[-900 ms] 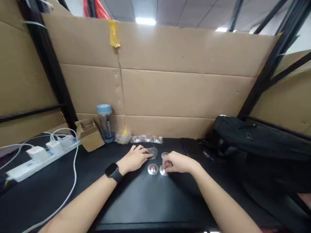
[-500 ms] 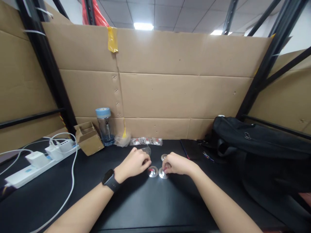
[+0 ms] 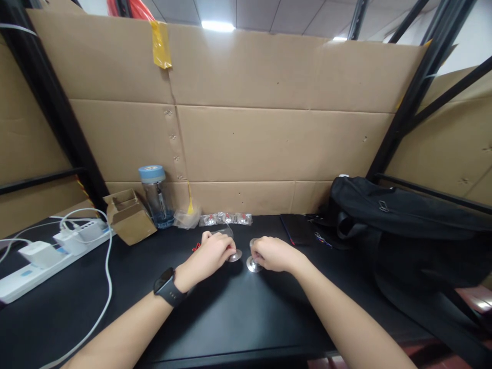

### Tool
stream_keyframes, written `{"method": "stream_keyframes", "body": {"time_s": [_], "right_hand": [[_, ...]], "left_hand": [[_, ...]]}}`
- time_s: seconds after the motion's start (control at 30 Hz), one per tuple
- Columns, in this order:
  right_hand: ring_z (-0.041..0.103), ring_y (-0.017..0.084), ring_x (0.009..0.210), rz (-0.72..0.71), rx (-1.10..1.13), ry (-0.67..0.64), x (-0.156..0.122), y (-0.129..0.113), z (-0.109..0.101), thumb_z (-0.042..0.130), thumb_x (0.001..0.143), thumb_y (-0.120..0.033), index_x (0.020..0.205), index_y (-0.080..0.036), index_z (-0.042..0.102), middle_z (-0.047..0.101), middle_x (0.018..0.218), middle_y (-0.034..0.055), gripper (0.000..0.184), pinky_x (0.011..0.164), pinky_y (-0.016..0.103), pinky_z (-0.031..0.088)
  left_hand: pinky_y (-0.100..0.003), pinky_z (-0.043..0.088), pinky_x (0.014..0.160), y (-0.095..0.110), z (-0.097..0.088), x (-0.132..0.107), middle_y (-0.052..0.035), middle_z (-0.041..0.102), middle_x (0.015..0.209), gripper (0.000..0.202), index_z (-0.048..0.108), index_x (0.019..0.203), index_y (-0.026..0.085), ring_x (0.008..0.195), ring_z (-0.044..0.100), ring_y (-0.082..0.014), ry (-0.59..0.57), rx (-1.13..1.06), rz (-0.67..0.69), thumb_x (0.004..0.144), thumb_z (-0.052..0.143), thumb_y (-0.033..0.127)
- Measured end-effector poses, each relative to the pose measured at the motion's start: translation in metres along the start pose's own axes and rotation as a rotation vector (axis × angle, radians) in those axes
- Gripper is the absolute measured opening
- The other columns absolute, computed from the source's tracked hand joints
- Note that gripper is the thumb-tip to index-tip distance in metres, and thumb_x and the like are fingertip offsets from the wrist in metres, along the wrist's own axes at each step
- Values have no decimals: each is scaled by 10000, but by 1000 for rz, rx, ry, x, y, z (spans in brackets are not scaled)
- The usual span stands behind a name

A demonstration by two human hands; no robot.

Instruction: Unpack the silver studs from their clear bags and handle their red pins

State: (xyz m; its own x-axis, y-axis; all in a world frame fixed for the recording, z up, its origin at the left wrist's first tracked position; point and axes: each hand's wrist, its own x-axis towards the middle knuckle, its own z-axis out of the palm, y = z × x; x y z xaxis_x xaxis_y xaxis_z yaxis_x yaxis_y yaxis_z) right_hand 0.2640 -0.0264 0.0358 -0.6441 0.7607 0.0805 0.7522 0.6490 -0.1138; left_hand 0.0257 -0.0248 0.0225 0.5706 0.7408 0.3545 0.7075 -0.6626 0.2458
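Observation:
My left hand (image 3: pixel 209 254), with a black watch (image 3: pixel 166 286) on its wrist, is curled over a small silver disc (image 3: pixel 234 254) on the black table (image 3: pixel 230 318). Its fingers close on that disc; a scrap of clear plastic (image 3: pixel 225 231) shows just behind the hand. My right hand (image 3: pixel 272 253) is closed with its fingertips on a second silver disc (image 3: pixel 252 264). A third disc (image 3: pixel 254 241) peeks out behind the right hand. The two hands sit close together, about a hand's width apart.
Small clear packets with red parts (image 3: pixel 226 219) lie along the cardboard wall (image 3: pixel 269 143). A blue-capped bottle (image 3: pixel 155 196), an open cardboard box (image 3: pixel 128 218) and a white power strip with cables (image 3: pixel 42 256) stand at the left. A black backpack (image 3: pixel 403 225) fills the right; a dark phone (image 3: pixel 298 234) lies beside it.
My left hand has moved from the clear plastic onto the left silver disc and closed over it. The right hand stays on the other disc. The view has shifted slightly.

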Motion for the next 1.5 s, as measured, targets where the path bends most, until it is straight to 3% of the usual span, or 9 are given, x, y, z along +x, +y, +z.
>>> {"method": "stream_keyframes", "body": {"time_s": [0.07, 0.23, 0.33, 0.5, 0.7, 0.97, 1.13, 1.37, 1.5], "right_hand": [[649, 176, 788, -20, 64, 106, 1, -3, -3, 598, 852, -142, 794, -205, 657, 702, 870, 36, 104, 658, 245, 391], [594, 153, 775, 64, 365, 704, 6, -2, -19, 494, 979, -236, 886, -202, 604, 643, 896, 39, 149, 741, 262, 443], [575, 148, 726, 83, 490, 830, 7, -1, -23, 507, 981, -269, 842, -198, 605, 634, 861, 34, 184, 698, 266, 445], [596, 144, 720, 72, 646, 809, 14, -16, -8, 540, 965, -310, 835, -198, 632, 644, 863, 40, 194, 639, 255, 469], [674, 183, 903, 86, 1007, 694, 26, -33, 21, 616, 902, -421, 881, -200, 625, 630, 1173, 89, 222, 725, 291, 580], [696, 157, 811, 211, 1532, 522, 30, -33, 28, 772, 768, -449, 863, -187, 576, 663, 1048, 48, 341, 728, 321, 617], [711, 173, 832, 291, 1777, 392, 27, -36, 25, 808, 755, -301, 1125, -225, 600, 706, 910, 31, 431, 834, 368, 597], [718, 175, 850, 334, 1911, 312, 27, -33, 26, 812, 763, -305, 1133, -153, 677, 723, 984, 80, 422, 931, 385, 573], [712, 171, 815, 359, 1884, 293, 26, -30, 18, 874, 683, -277, 1080, -177, 675, 715, 949, 55, 454, 892, 383, 585]], "left_hand": [[-339, 280, 809, 3, -4, 1, -2, 712, 879, 217, 655, 859, 223, 895, 606, -193, 30, -50, -47, 985, 498, 304], [-312, 365, 826, 1, -17, 4, 1, 730, 890, 254, 650, 841, 221, 858, 648, -190, 201, -192, -206, 978, 481, 353], [-292, 431, 798, -11, -16, 8, -17, 731, 885, 261, 661, 857, 212, 826, 655, -191, 289, -394, -252, 951, 516, 407], [-291, 492, 822, -19, -3, 14, -61, 725, 867, 284, 666, 859, 169, 852, 668, -205, 340, -740, -261, 893, 605, 444], [-308, 525, 832, -3, 5, 13, -72, 728, 885, 271, 667, 874, 155, 856, 678, -198, 300, -848, -211, 901, 608, 418], [-324, 535, 861, -7, 6, 11, -51, 769, 891, 243, 719, 877, 184, 858, 711, -206, 278, -702, -234, 882, 628, 409], [-320, 526, 856, -5, 5, 8, -26, 774, 871, 225, 730, 873, 212, 859, 716, -211, 302, -576, -261, 867, 637, 418], [-311, 502, 877, -10, 10, 7, -17, 768, 925, 268, 728, 920, 231, 896, 700, -204, 285, -467, -260, 903, 583, 456], [-366, 465, 900, -10, 7, 7, -57, 744, 963, 447, 712, 898, 220, 974, 663, -241, 179, -215, -258, 1002, 372, 491]]}}
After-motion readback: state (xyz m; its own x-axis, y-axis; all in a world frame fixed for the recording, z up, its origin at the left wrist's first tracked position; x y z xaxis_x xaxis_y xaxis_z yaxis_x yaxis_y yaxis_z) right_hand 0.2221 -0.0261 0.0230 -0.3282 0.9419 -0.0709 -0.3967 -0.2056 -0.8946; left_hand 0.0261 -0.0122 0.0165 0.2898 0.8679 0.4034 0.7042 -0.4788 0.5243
